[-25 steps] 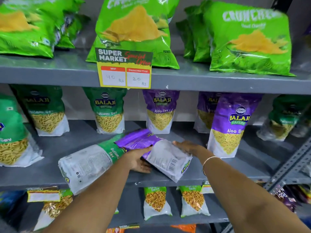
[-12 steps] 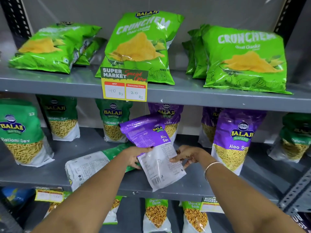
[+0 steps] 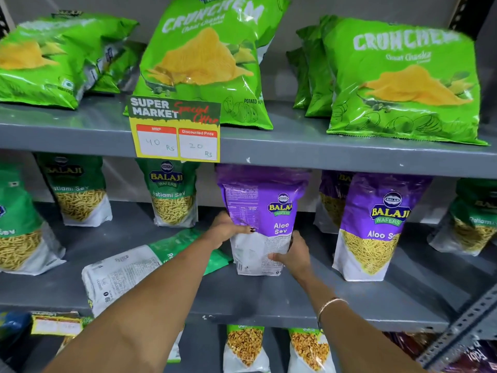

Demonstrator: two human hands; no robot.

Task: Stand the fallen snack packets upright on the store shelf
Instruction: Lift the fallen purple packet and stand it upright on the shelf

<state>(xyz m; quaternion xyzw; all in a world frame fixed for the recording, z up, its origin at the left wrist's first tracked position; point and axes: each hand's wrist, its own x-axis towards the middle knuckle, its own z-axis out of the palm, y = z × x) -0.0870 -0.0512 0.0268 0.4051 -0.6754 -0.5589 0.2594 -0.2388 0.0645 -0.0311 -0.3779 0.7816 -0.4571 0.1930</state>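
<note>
On the middle shelf (image 3: pixel 349 300) a purple Aloo Sev packet (image 3: pixel 262 211) stands upright with its base on the grey board, its top reaching up to the underside of the shelf above. The left hand (image 3: pixel 224 228) grips its left edge with the thumb across the front, and the right hand (image 3: pixel 291 255) clasps the lower right corner, fingers wrapped onto the white bottom panel; a thin bangle (image 3: pixel 329 305) sits on that wrist. Through the clear window of the neighbouring purple packet (image 3: pixel 376 224) to the right, thin yellow sev fills the lower half; a gap of bare shelf separates it from the held packet. Just left of the held one, a green Ratlami Sev packet (image 3: pixel 129 273) lies flat on its face, back label up, its white end hanging slightly over the front lip of the shelf and its green end near the held packet's base, partly hidden by the left forearm. Behind it two green packets (image 3: pixel 172 195) stand upright against the back wall, showing the same yellow strands, with open board in front of them. A further green one (image 3: pixel 18 232) stands at the far left. The top shelf carries bright green Crunchem chip bags (image 3: pixel 207 60), and a yellow price tag (image 3: pixel 176 130) hangs from its front edge. Below, two packets (image 3: pixel 246 348) of brown mix stand upright.
</note>
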